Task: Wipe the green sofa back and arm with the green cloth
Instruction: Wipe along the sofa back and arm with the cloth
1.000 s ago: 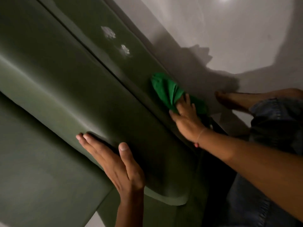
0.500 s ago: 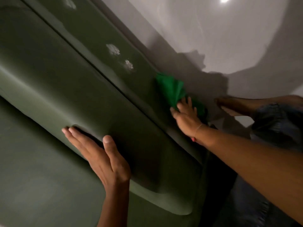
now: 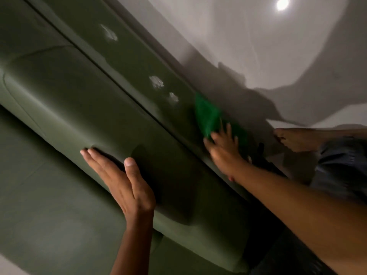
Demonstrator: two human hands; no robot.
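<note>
Far left, low in view: the dark green seat cushion (image 3: 49, 205) of the sofa, dim and flat. Above it, the rounded back cushion (image 3: 83, 108), running diagonally from upper left down to lower right, paler along its bulge.

Left hand (image 3: 121, 179) laid flat against the lower face of that back cushion — fingers straight and together, thumb spread apart, nothing grasped, palm pressing so that the fabric dents at the fingertips.

Beyond a dark seam, the top of the sofa back (image 3: 127, 62), a flatter green band next to the grey wall (image 3: 228, 36). Three whitish patches (image 3: 156, 82) scattered along that band, one high up, two close together lower down, just left of the cloth.

Green cloth (image 3: 208, 116), bright against the duller upholstery, spread on the top band near the wall edge, well right of centre. Right hand (image 3: 224, 147) on its lower end — fingers splayed and pressing the cloth down onto the sofa, blurred; open palm rather than a fist, forearm stretching away to the lower right corner.

Farther right, a bare foot (image 3: 294, 137) beside the sofa's end, with a denim trouser leg (image 3: 341, 165) over it. Upper right, a round bright light spot (image 3: 282, 3) on the wall.
</note>
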